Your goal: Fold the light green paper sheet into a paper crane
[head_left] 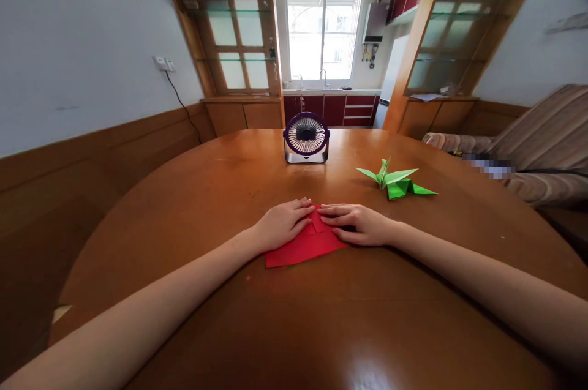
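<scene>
A sheet of red paper [305, 249], partly folded with a pointed far end, lies on the brown wooden table [206, 188]. On its left side rests my left hand [285, 221], fingers stretched out and pressing flat on the paper. My right hand [357, 224] lies on the paper's right side, its fingers extended toward the left. Between the fingertips of both hands a folded flap and a short crease show. Parts of the paper's side edges are hidden under the hands.
Behind the paper stands a small purple desk fan [306, 136]. To the right sits a green origami crane [395, 179]. A striped armchair [542, 133] is beyond the table's right edge, and a wood-panelled wall [114, 163] runs along the left.
</scene>
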Demonstrator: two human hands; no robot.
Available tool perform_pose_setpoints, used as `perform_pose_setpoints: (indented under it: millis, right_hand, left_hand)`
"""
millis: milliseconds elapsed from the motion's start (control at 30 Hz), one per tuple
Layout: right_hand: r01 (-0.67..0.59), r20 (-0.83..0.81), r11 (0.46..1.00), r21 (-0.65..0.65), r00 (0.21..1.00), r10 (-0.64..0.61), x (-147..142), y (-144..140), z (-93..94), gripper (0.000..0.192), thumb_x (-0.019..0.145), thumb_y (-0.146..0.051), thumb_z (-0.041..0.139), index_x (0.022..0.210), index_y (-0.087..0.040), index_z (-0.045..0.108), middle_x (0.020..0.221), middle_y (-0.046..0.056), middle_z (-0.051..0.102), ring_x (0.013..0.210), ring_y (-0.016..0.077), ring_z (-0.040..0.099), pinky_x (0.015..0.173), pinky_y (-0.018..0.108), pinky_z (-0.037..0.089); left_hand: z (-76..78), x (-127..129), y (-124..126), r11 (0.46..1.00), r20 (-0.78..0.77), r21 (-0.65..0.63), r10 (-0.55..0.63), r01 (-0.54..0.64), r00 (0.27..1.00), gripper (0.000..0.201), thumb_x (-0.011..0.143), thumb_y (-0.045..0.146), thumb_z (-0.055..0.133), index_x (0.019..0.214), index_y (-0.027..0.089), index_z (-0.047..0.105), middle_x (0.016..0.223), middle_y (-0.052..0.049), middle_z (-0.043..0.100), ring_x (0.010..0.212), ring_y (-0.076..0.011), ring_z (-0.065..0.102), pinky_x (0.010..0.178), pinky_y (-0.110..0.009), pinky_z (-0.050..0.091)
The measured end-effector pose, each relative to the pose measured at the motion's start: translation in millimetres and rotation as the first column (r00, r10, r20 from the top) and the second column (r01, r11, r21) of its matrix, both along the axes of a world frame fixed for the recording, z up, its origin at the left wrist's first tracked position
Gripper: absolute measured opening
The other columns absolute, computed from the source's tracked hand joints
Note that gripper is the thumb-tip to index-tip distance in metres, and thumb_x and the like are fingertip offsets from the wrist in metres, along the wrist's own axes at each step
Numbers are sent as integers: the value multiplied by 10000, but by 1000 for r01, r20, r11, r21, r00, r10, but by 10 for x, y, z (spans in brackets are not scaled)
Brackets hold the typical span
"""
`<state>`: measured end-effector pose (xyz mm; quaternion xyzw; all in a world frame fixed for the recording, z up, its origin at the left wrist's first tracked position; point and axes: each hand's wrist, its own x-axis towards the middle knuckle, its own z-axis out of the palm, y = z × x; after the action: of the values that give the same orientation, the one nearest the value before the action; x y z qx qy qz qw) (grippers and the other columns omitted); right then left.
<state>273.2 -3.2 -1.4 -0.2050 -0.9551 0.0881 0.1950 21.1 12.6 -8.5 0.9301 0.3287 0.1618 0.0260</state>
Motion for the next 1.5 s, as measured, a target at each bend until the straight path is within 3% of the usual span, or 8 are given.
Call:
perform_pose_setpoints:
  millis: [233,400,667,967,1100,1300,1400,1500]
  right_hand:
    - [-7,14,1000,-2,1000,7,-3,-1,13,398,908,-233,509,1292,-145,566,1395,134,498,1315,223,454,1110,406,380]
    - [-5,24,1000,6,1000,5,12,-16,20,426,898,-225,510,1316,-147,541,1406,144,485,1317,231,447,1103,419,372]
    - [19,69,993,117,997,-27,37,-43,66,380,912,-262,490,1277,-189,570,1302,119,589,1161,234,558,1017,460,390]
    - [18,17,983,181,1000,-22,337,-177,55,309,899,-238,496,1170,-212,642,1151,94,677,1015,218,625,920,430,439]
    - [-3,-9,983,183,1000,5,405,-199,43,294,902,-222,485,1145,-207,651,1081,94,699,956,208,645,897,419,457]
    - [-7,-7,979,203,1000,9,355,-139,38,282,890,-233,503,1115,-204,671,925,83,716,881,212,634,834,414,481]
    - [-5,-13,980,197,1000,7,359,-140,35,270,887,-231,509,1097,-205,676,923,79,715,882,210,633,835,414,481]
    - [-18,-24,981,195,999,23,371,-152,33,254,882,-213,513,1074,-197,678,958,81,717,905,209,641,851,415,474]
  left_hand:
    - [-10,-5,8,998,-70,59,-23,27,997,455,926,251,357,1321,88,516,1415,-146,470,1323,-227,436,1112,-386,350]
    - [9,18,6,995,-96,88,-37,45,995,471,907,245,376,1350,123,483,1414,-110,482,1315,-212,448,1115,-382,338]
    - [51,15,-15,994,-146,101,-22,37,989,468,920,270,373,1340,104,496,1412,-138,475,1304,-247,458,1111,-423,330]
    - [63,-15,-28,994,-132,96,-40,53,990,464,950,329,349,1363,164,480,1434,-111,454,1317,-241,443,1108,-427,321]
    - [99,11,-60,993,-184,105,-41,61,982,484,961,385,343,1391,196,456,1448,-123,435,1319,-278,434,1101,-456,313]
    - [100,174,-271,989,-194,-61,-144,134,970,629,882,650,386,1449,390,305,1557,-38,235,1427,-362,168,1127,-579,171]
    - [120,211,-308,969,-181,-167,-212,183,960,660,877,667,375,1464,389,259,1571,-29,169,1440,-349,91,1136,-572,155]
    - [173,184,-252,957,-166,-232,-217,176,962,649,928,619,289,1496,323,183,1565,-36,176,1445,-284,110,1158,-490,175]
